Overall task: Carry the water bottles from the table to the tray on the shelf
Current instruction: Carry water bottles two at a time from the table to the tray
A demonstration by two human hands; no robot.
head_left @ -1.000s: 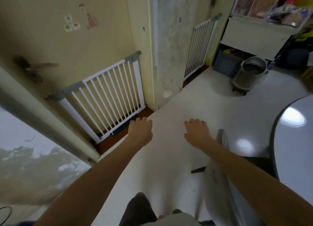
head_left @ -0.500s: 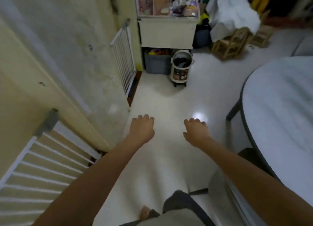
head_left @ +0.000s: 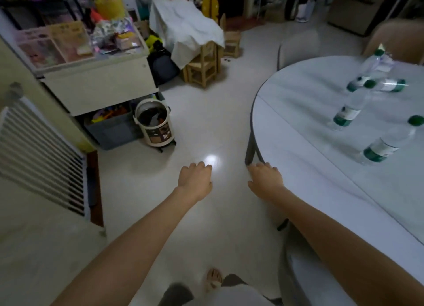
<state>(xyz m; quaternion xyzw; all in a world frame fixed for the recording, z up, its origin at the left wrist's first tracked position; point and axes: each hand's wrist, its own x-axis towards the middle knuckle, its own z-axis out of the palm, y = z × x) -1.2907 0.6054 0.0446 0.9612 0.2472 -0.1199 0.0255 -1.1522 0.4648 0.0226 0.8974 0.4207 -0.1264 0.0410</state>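
Observation:
Several clear water bottles with green caps and green labels stand on the round white table [head_left: 309,149] at the right. The nearest bottle [head_left: 390,143] stands by the right edge, another bottle [head_left: 353,106] behind it, and more bottles [head_left: 376,74] farther back. My left hand [head_left: 195,179] and my right hand [head_left: 266,178] are held out in front of me over the floor, palms down, fingers loosely apart, holding nothing. My right hand is just beside the table's near edge. No tray on a shelf can be made out.
A white cabinet [head_left: 101,83] piled with toys stands at the left, a grey bin [head_left: 110,127] under it and a white pot-like cooker [head_left: 156,124] on the floor beside it. A white baby gate [head_left: 41,159] lines the left wall. Small wooden chairs [head_left: 204,65] under a white cloth stand behind.
My view has swung right from the wall and gate toward the table, bringing the bottles into sight. My hands keep the same outstretched pose with nothing in them.

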